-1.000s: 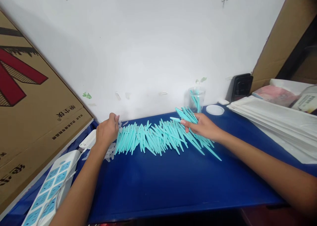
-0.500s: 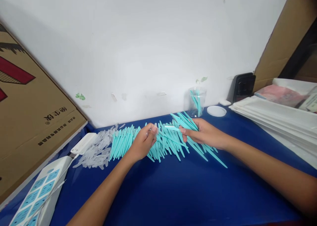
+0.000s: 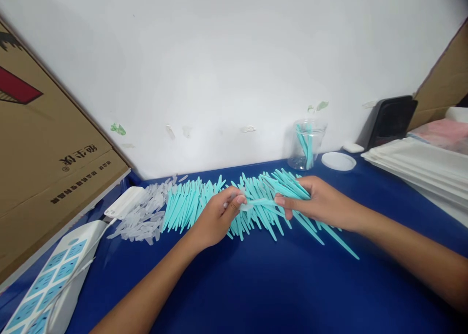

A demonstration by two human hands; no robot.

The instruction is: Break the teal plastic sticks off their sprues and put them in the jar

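Turquoise sticks (image 3: 185, 207) lay across the table (image 3: 256, 285) | right fingers (image 3: 293, 204) were closed round several | left fingers (image 3: 233, 207) pinched a translucent piece (image 3: 247, 207) at one stick's tip

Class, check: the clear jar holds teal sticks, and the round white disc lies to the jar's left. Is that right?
The side is wrong: in the head view, the round white disc lies right of the clear jar. The jar does hold teal sticks.
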